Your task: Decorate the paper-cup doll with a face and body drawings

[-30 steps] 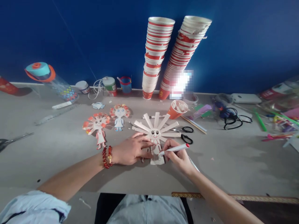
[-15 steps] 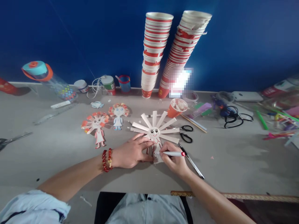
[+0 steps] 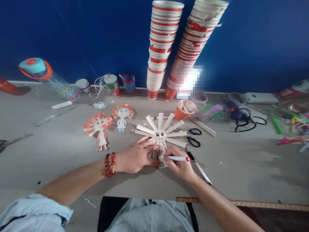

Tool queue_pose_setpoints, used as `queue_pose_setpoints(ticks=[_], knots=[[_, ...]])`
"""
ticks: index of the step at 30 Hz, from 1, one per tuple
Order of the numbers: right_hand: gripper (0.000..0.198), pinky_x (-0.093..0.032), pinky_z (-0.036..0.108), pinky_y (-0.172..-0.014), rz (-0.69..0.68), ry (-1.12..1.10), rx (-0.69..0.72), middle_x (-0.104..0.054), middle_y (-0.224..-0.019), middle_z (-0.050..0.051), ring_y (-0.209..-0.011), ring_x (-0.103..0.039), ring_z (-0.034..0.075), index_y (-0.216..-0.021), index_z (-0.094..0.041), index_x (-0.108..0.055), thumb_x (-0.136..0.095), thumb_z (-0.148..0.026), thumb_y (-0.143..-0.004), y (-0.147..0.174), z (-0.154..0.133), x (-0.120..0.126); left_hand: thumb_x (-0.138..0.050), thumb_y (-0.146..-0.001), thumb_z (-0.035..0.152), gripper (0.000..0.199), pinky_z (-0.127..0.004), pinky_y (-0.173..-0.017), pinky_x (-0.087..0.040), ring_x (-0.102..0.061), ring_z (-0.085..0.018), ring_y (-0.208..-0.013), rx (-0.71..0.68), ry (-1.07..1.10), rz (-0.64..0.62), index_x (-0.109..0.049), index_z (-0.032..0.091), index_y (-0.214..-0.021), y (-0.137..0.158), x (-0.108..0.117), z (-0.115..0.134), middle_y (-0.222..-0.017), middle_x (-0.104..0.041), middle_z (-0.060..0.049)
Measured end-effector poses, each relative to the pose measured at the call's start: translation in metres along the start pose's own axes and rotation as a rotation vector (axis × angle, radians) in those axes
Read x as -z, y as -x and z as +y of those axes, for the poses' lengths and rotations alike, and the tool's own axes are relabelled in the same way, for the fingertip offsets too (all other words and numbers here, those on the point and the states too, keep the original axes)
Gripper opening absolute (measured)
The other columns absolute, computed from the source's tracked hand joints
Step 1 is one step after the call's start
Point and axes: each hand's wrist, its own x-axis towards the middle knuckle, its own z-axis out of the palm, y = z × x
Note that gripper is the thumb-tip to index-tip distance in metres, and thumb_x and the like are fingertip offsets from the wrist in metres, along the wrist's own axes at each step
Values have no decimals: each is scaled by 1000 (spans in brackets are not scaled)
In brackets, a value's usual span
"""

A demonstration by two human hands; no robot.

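Note:
A white paper doll (image 3: 159, 135) with strips fanned round its drawn face lies on the table in front of me. My left hand (image 3: 136, 157) rests on the doll's left side, fingers stretched out and pressing it down. Between the fingers of my right hand (image 3: 180, 164) is a white marker (image 3: 179, 158) with a red end, its tip hidden at the doll's lower body. Red lines show on the doll's dress. A black-capped pen (image 3: 199, 168) lies beside my right hand, and black-handled scissors (image 3: 193, 141) lie partly beneath the paper strips.
Two finished-looking paper dolls, one red (image 3: 102, 138) and one blue (image 3: 122, 122), lie to the left. Two tall stacks of paper cups (image 3: 160, 48) stand behind. A cup of scraps (image 3: 183, 111), a bottle (image 3: 58, 80) and cords (image 3: 246, 120) are around the back.
The view has tilted slightly, so the cup stacks sit higher in the picture. Both hands and the marker stay at the doll, with barely any shift.

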Motion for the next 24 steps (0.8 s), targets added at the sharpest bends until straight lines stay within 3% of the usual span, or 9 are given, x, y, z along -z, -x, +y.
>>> queue_pose_setpoints(ticks=[24], knots=[[11,-33,23,-52,31,18,14,-50,-58,-4,-51,-43,11,-67,-21,-50,-47,-12,-73,2,1,0,-54,-94,24,34,-55,-119,-17,-37,-27,-135,1,-44,-22,-64,39,-123,1,0,-1,-143,-44,-7]])
